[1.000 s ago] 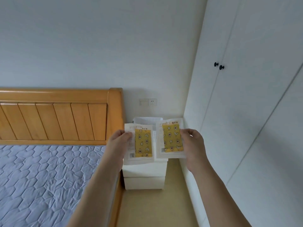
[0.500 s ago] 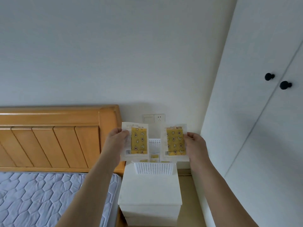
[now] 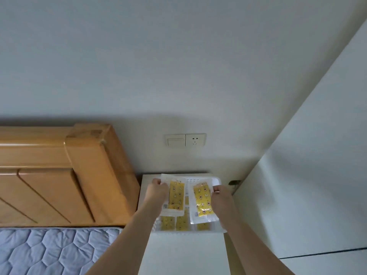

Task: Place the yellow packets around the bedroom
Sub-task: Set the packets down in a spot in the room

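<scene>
My left hand [image 3: 155,192] pinches the upper left edge of one yellow packet [image 3: 175,196] in a clear white wrapper. My right hand [image 3: 221,196] pinches the right edge of a second yellow packet [image 3: 202,201]. Both packets hang just above a white perforated basket [image 3: 215,180] that stands on the white nightstand [image 3: 178,253]. Several more yellow packets [image 3: 179,222] lie inside the basket, partly hidden under the two held ones.
A wooden headboard [image 3: 59,175] and a grey quilted mattress [image 3: 49,253] lie to the left of the nightstand. A wall switch and socket [image 3: 185,139] sit above it. White wardrobe panels [image 3: 307,185] stand close on the right.
I have come closer and the view has tilted down over the nightstand. Both hands have lowered the packets from in front of the wall to just above the basket.
</scene>
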